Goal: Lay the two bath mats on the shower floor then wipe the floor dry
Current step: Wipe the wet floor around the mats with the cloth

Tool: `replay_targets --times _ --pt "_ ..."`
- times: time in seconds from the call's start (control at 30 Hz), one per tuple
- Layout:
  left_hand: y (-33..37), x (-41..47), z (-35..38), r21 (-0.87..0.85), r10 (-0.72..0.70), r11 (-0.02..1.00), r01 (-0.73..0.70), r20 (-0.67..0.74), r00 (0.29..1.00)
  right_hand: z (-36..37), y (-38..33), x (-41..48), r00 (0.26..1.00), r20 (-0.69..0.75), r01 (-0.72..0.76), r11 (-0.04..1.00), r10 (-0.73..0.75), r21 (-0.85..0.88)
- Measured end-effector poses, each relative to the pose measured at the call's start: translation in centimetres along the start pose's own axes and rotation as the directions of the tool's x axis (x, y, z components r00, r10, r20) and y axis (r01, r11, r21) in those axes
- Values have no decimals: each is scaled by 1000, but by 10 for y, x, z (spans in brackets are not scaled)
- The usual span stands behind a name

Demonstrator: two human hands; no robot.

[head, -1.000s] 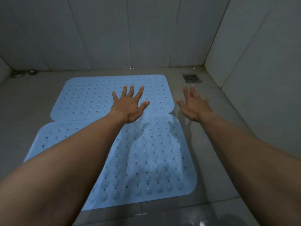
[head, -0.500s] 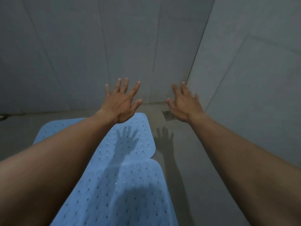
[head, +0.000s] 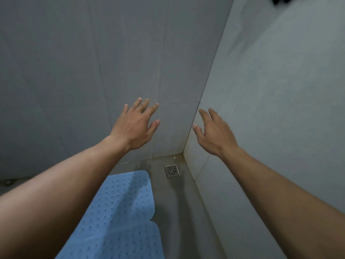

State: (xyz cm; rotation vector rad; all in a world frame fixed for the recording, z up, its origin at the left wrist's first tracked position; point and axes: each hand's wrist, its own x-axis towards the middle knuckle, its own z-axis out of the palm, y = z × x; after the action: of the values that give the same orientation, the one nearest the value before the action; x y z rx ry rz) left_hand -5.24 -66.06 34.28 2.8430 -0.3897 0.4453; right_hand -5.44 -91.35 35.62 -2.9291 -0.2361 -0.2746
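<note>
Two light blue perforated bath mats lie flat on the grey shower floor (head: 179, 206), one behind the other. The far mat (head: 128, 195) and the near mat (head: 121, 240) meet edge to edge, and my left forearm hides their left parts. My left hand (head: 136, 126) is raised in front of the back wall, fingers spread, holding nothing. My right hand (head: 214, 133) is raised near the corner of the walls, fingers apart and empty. Both hands are well above the mats.
A square metal drain grate (head: 171, 170) sits in the far right corner of the floor, right of the far mat. Grey tiled walls (head: 93, 71) close in at the back and right. A small metal fitting (head: 8, 182) shows at the far left.
The view has tilted up toward the walls. Both open hands have risen from above the mats to in front of the walls. The mats stay flat on the floor.
</note>
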Motion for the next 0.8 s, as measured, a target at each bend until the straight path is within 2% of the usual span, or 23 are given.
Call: replay_targets --times 0.2,0.47,0.6,0.8 --pt "41 73 -133 -20 69 997 -69 11 998 -148 -7 42 999 -49 -6 1000 7 9" --pt "76 168 -300 -30 168 984 -173 -127 978 -324 -2 99 985 -169 -37 999 40 26" --pt "107 208 -348 -51 180 980 -191 -173 968 -384 14 116 969 -223 -103 995 104 17" --pt "159 277 -360 -105 235 963 -248 -122 964 -428 49 151 949 -245 -188 980 198 63"
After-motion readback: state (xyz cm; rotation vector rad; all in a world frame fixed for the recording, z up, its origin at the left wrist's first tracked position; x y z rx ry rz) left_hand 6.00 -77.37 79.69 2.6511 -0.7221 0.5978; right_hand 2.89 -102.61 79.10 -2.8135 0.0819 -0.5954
